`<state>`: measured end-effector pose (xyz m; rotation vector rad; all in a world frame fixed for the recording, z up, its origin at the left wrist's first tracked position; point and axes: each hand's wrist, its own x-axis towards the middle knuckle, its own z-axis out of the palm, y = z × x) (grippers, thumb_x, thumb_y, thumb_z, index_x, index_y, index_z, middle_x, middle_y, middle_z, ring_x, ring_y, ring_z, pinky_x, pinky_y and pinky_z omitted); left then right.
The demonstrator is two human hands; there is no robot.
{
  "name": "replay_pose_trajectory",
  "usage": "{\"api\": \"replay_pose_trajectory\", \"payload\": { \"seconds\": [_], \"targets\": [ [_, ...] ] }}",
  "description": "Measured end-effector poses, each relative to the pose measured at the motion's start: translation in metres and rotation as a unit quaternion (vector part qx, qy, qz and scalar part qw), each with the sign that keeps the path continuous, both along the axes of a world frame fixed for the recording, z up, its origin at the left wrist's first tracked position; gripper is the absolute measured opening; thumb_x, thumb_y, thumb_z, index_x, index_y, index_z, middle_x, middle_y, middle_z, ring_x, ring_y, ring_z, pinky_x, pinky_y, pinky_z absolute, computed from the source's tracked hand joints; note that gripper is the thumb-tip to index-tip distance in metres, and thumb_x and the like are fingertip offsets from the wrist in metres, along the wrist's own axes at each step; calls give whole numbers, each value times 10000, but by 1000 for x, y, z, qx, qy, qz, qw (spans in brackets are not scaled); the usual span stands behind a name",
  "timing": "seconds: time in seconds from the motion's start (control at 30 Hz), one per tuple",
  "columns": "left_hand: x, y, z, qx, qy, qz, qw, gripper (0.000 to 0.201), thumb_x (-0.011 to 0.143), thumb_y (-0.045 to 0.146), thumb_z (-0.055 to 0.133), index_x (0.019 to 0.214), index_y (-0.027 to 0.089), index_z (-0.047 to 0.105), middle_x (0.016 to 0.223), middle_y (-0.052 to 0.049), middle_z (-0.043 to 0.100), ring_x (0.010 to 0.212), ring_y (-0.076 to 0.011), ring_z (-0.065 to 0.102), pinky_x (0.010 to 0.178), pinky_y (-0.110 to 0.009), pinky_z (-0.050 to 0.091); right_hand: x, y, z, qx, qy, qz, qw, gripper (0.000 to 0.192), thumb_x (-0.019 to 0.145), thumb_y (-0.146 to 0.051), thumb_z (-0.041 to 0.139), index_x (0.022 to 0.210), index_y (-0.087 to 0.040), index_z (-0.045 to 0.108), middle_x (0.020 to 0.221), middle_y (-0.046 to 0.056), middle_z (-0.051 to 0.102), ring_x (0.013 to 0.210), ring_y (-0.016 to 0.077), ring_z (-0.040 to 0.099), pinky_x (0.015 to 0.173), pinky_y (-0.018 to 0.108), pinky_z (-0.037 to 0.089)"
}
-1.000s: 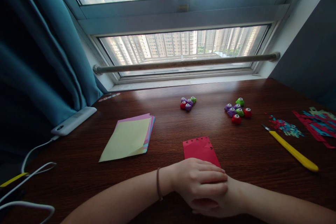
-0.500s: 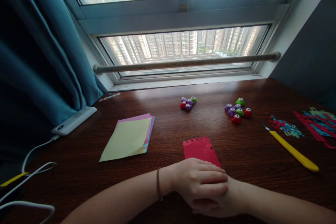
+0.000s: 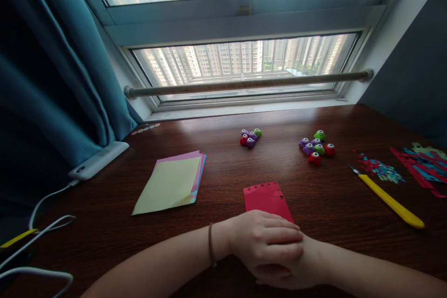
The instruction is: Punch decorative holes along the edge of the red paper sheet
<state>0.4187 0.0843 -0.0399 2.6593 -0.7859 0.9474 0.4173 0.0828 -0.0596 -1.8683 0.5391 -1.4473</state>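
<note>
My left hand (image 3: 267, 240) lies over the back of my right hand (image 3: 305, 265), its fingers closed together around it. A thin brown band circles my left wrist. Beneath, my right hand looks curled, but most of its fingers are covered; whatever is inside it stays hidden. From under both hands sticks out a red sheet of paper (image 3: 267, 201), with small punched holes along its far edge and one near the right side. The near part of this sheet is out of sight.
Left of the hands lies a stack of coloured paper (image 3: 167, 186). Behind are two clusters of small eye-topped pieces (image 3: 250, 141). To the right lie a yellow-handled craft knife (image 3: 391, 201), paper confetti (image 3: 382, 170) and cut strips (image 3: 424, 165). A white device (image 3: 101, 160) with a cable (image 3: 35, 209) rests by the curtain.
</note>
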Motion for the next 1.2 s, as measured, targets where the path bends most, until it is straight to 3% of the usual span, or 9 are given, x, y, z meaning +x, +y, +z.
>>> {"api": "replay_pose_trajectory", "payload": {
  "seconds": [0.23, 0.37, 0.7, 0.8, 0.9, 1.1, 1.2],
  "targets": [
    [-1, 1, 0, 9, 9, 4, 1000, 465, 900, 447, 392, 1012, 39, 586, 1105, -149, 596, 1123, -229, 509, 1017, -295, 391, 9, -5, -13, -36, 28, 28, 999, 302, 886, -335, 400, 979, -217, 661, 527, 0, 645, 498, 139, 637, 498, 181, 498],
    [0, 1, 0, 16, 15, 5, 1000, 472, 894, 467, 394, 1004, 52, 590, 1092, -140, 605, 1123, -225, 510, 1016, -291, 391, 1, -3, -4, -38, 60, 21, 997, 338, 889, -329, 397, 1060, -157, 633, 616, 33, 676, 602, 165, 665, 574, 240, 518],
    [0, 0, -1, -1, 3, 1, 1000, 506, 904, 473, 347, 1011, 38, 582, 1083, -151, 599, 1103, -232, 519, 1003, -295, 402, -1, 0, 13, -7, 106, 48, 993, 352, 888, -336, 391, 1140, -195, 593, 748, 56, 702, 727, 192, 676, 635, 256, 536],
    [-1, 1, -3, 5, 16, 2, 1000, 501, 907, 469, 343, 1029, 42, 573, 1106, -148, 588, 1131, -231, 497, 1021, -297, 380, -1, 0, 16, -17, 143, 53, 988, 338, 882, -306, 405, 1163, -243, 581, 876, 72, 699, 879, 236, 649, 764, 337, 525],
    [-1, 1, -5, 10, 23, 1, 1000, 505, 903, 476, 354, 1041, 39, 566, 1125, -154, 576, 1145, -236, 486, 1033, -303, 366, -1, 0, 18, -16, 170, 38, 985, 341, 880, -273, 406, 1174, -257, 576, 1026, 101, 661, 988, 282, 595, 902, 450, 439],
    [-1, 2, -6, 13, 19, 3, 1000, 496, 903, 476, 359, 1052, 48, 561, 1136, -150, 572, 1153, -232, 480, 1038, -301, 361, 2, 0, 17, 8, 184, 33, 982, 281, 874, -299, 423, 1052, -254, 635, 900, 85, 694, 969, 271, 607, 847, 397, 487],
    [-1, 2, -5, 11, 15, 2, 1000, 501, 900, 481, 361, 1038, 46, 567, 1125, -152, 577, 1144, -232, 489, 1033, -299, 368, 1, 0, 21, -10, 206, 32, 978, 297, 877, -294, 409, 1078, -246, 623, 934, 97, 685, 973, 277, 606, 872, 425, 467]
  ]
}}
